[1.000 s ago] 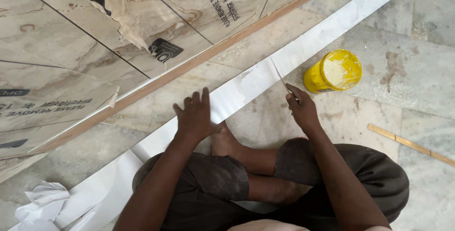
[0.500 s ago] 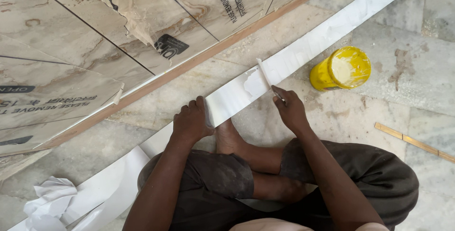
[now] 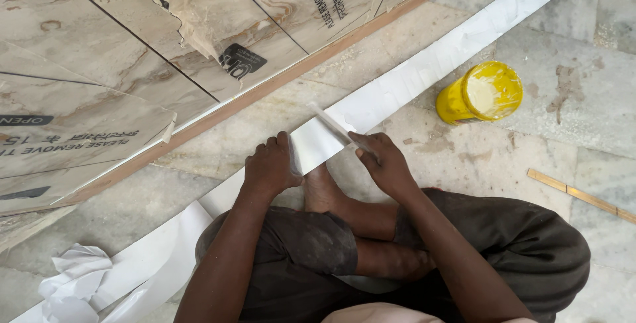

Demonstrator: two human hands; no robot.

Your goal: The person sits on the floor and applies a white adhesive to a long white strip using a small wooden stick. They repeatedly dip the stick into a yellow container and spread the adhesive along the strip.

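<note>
Both hands have been pulled nearer along the white strip (image 3: 397, 91). It's pinned flat by the left hand (image 3: 270, 167); a thin white blade (image 3: 331, 124) is pinched in the right hand (image 3: 384, 161), yellow tub (image 3: 480, 92) far right.

The right hand (image 3: 387, 164) slid its thin blade (image 3: 329, 123) down the white strip (image 3: 397, 88) — closer to the left hand (image 3: 268, 167), now curled.
</note>
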